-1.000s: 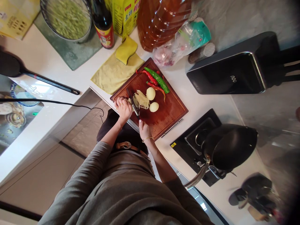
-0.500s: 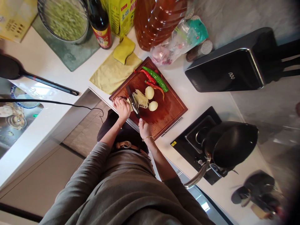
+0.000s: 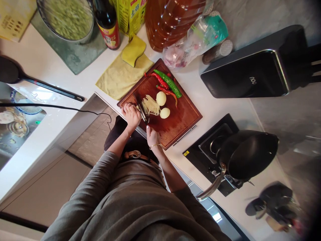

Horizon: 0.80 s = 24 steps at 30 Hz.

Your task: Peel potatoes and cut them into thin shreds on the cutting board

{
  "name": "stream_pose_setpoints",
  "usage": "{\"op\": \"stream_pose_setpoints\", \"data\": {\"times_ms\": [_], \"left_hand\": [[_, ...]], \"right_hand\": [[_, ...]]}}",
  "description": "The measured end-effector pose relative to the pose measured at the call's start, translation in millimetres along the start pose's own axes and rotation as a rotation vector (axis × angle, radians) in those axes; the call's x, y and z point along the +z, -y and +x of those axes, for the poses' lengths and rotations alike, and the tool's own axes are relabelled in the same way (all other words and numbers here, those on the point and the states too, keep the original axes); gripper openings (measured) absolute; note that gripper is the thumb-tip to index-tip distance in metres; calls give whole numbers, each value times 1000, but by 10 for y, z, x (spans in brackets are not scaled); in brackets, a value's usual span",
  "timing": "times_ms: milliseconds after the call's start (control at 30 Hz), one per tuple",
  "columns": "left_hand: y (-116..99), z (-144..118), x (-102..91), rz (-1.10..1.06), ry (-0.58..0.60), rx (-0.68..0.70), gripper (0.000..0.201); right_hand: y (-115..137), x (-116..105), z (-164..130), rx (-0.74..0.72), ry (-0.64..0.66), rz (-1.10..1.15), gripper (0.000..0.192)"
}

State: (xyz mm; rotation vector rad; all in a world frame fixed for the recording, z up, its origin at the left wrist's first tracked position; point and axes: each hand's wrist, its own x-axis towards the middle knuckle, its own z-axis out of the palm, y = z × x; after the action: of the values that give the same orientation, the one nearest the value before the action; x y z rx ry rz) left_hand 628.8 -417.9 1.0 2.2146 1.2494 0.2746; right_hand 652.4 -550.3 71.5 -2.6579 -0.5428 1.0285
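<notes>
At board [image 3: 180, 117] near edge: right hand [image 3: 152, 135] probably gripping knife [image 3: 140, 109]

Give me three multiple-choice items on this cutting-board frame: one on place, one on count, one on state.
1. Where do the chillies lie on the cutting board?
A. at its far end, beyond the potatoes
B. under the left hand
C. off the board, on the yellow cloth

2. How many whole peeled potatoes sit on the board?
A. one
B. two
C. four

3. What does the right hand hold?
A. nothing
B. a chilli
C. the knife

Key: 1 A, they lie past the potatoes, toward the wall. 2 B, two pale rounds beside the potato shreds. 3 C, it is closed on the handle, blade beside the left hand.
</notes>
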Motion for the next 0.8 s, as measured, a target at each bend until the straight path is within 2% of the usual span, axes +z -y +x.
{"op": "stream_pose_setpoints", "data": {"times_ms": [200, 367, 633, 800], "left_hand": [[-8, 8, -22, -4, -7, 6, 19], [-17, 3, -50, -18, -37, 18, 16], [187, -55, -152, -36, -5, 19, 19], [174, -77, -114, -20, 33, 65, 21]], "right_hand": [[-68, 28, 164, 0, 22, 167, 65], [-174, 6, 143, 23, -29, 285, 70], [-84, -31, -56, -51, -13, 229, 76], [-34, -3, -85, -64, -11, 131, 73]]}}
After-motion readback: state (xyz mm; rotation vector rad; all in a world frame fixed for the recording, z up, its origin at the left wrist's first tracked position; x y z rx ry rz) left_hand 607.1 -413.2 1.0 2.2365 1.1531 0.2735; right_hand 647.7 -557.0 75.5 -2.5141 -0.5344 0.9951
